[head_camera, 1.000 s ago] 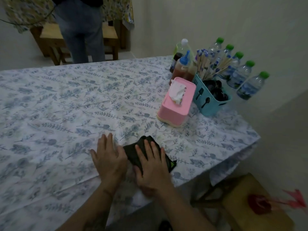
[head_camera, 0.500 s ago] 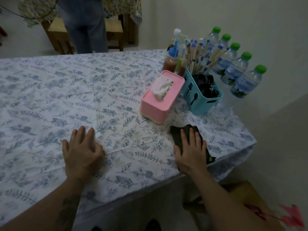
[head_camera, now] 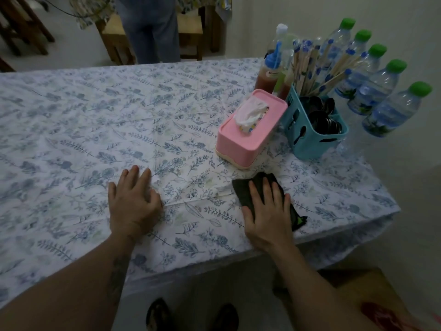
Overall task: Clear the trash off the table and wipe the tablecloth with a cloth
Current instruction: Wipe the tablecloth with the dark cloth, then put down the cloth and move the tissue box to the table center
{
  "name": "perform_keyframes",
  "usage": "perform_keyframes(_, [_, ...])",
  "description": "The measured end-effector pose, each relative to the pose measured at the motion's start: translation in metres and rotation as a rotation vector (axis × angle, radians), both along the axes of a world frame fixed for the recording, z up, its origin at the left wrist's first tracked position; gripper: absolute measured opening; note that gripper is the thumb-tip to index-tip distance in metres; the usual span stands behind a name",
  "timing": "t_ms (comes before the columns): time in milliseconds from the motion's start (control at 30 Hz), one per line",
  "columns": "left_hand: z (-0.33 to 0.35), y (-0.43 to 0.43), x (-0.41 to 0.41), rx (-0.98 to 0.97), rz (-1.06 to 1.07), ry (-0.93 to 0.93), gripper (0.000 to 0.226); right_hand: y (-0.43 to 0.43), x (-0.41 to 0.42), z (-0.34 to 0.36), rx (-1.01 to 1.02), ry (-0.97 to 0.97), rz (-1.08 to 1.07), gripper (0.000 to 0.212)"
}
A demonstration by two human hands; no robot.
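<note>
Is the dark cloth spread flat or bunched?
Flat: the dark cloth lies on the tablecloth under the right hand, palm down.

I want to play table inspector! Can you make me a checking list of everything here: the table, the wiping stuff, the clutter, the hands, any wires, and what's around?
Surface: white tablecloth with blue leaf print, no trash seen.
Job's things: dark folded cloth under right hand.
Clutter: pink plastic tissue box, blue plastic cutlery basket, sauce bottles, five green-capped water bottles.
Hands: left hand flat on tablecloth; right hand pressing cloth.
Cables: dark cable in background.
Surroundings: standing person, wooden stool.
</note>
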State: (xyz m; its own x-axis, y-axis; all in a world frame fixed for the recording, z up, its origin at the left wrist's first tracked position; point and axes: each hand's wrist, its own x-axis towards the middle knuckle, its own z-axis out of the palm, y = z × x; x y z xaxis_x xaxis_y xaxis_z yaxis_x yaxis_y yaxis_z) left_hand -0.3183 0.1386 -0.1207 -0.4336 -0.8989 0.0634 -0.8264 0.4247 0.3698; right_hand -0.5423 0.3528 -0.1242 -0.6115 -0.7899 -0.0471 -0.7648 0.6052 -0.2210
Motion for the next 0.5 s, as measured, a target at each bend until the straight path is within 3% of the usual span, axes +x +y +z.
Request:
perform_keyframes(200, [0.0, -0.003, 0.004, 0.04, -0.013, 0.009, 0.07, 0.008, -0.021, 0.004, 0.046, 0.008, -0.116, 0.071])
perform_keyframes(367, [0.022, -0.01, 0.001, 0.203, 0.002, 0.002, 0.071, 0.003, -0.023, 0.026, 0.186, -0.153, -0.154, 0.072])
perform_keyframes(500, [0.059, -0.012, -0.029, 0.3, 0.033, 0.238, 0.049, -0.015, -0.037, 0.061, 0.008, -0.35, -0.208, 0.06])
